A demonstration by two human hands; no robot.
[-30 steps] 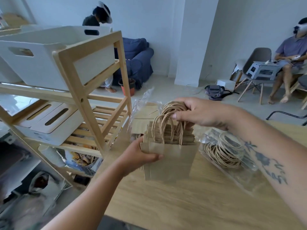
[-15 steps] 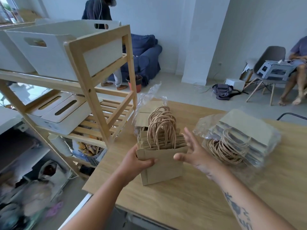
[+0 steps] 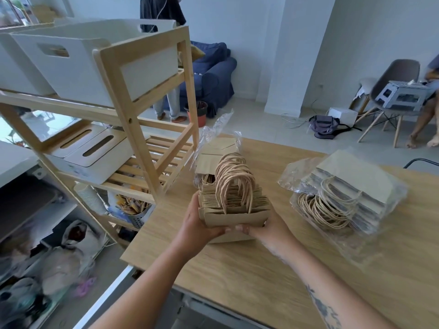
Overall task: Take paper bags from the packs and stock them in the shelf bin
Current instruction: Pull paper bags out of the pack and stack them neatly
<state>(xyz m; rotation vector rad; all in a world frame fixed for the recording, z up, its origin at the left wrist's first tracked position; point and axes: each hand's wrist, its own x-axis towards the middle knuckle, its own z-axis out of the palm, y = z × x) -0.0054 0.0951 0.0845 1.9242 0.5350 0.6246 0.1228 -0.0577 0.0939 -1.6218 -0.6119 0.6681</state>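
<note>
Right hand [image 3: 268, 227] has joined left hand [image 3: 197, 224], fingers [image 3: 242, 228] clamped on bag stack [image 3: 234, 210] at wooden table [image 3: 237, 269].

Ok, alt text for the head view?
Left hand and right hand hold a stack of brown paper bags over a light wooden table; a clear plastic pack of bags lies right, a white shelf bin upper left.
</note>
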